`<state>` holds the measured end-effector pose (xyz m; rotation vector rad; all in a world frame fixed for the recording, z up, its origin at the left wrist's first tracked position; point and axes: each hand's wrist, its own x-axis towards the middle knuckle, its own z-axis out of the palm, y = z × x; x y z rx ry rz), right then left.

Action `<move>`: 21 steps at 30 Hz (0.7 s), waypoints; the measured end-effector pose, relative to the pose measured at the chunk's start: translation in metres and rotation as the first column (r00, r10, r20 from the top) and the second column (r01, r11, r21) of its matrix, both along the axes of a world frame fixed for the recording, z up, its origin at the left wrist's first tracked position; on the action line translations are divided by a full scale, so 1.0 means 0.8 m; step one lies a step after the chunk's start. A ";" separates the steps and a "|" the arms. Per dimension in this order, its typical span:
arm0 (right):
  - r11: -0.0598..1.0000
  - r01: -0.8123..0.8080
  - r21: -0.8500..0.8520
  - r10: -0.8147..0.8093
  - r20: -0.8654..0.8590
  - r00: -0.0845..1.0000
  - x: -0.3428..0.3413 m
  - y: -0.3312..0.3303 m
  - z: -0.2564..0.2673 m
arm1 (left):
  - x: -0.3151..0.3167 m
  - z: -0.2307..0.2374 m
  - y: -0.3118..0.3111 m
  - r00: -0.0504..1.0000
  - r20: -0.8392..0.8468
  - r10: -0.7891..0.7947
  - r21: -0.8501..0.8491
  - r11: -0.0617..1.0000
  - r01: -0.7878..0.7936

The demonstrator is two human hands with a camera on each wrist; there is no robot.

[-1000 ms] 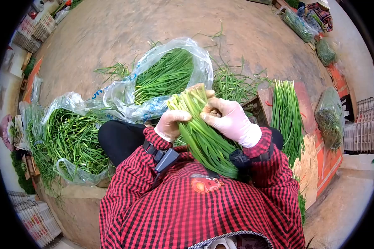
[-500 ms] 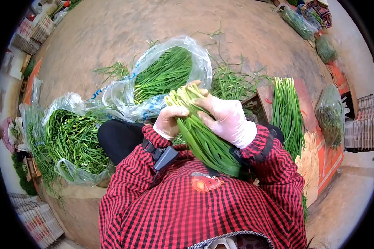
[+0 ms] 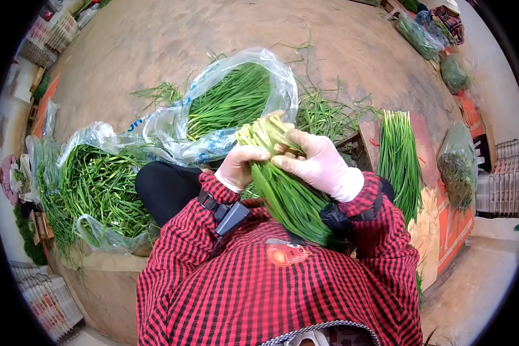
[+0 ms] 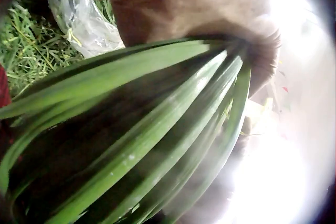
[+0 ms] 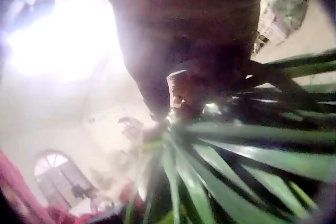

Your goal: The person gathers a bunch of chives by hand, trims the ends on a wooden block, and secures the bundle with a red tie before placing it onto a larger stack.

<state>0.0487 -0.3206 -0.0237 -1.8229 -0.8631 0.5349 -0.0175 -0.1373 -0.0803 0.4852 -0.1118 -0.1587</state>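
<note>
Both hands wear thin whitish gloves and hold one bunch of garlic chives (image 3: 288,199) in front of the chest. Its pale stem ends point up and away, and the green leaves trail toward the right forearm. The left hand (image 3: 239,167) grips the left side of the stems, thumb across them. From the right, the right hand (image 3: 324,165) pinches the stems just below their pale ends. Long leaves (image 4: 163,119) spread below the left hand (image 4: 194,8) in the left wrist view. In the right wrist view, leaves (image 5: 241,155) fan out beneath the dark, backlit right hand (image 5: 184,29).
An open plastic bag (image 3: 282,75) of chives lies ahead, and another heap of chives (image 3: 101,190) fills a bag at left. At right, a neat chive bundle (image 3: 399,161) rests on a board (image 3: 424,144). Loose leaves (image 3: 323,115) litter the floor beyond.
The right hand has shifted slightly over the stems, its thumb now closer to the left thumb. The pale stem ends look more spread than a second ago. Both hands keep the bunch.
</note>
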 end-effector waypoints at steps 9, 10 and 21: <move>0.967 0.157 0.201 -0.025 -0.539 0.842 0.004 0.006 -0.002 | -0.010 -0.002 0.002 0.998 -0.059 -0.001 0.088 0.996 0.007; 0.978 0.137 0.158 -0.023 -0.572 0.820 0.010 -0.003 0.003 | -0.012 -0.002 0.003 0.997 -0.068 -0.018 0.092 0.995 0.024; 0.893 0.228 0.388 0.043 -0.577 0.815 0.023 -0.015 -0.009 | 0.005 0.003 0.005 0.957 -0.134 0.257 0.209 0.951 -0.226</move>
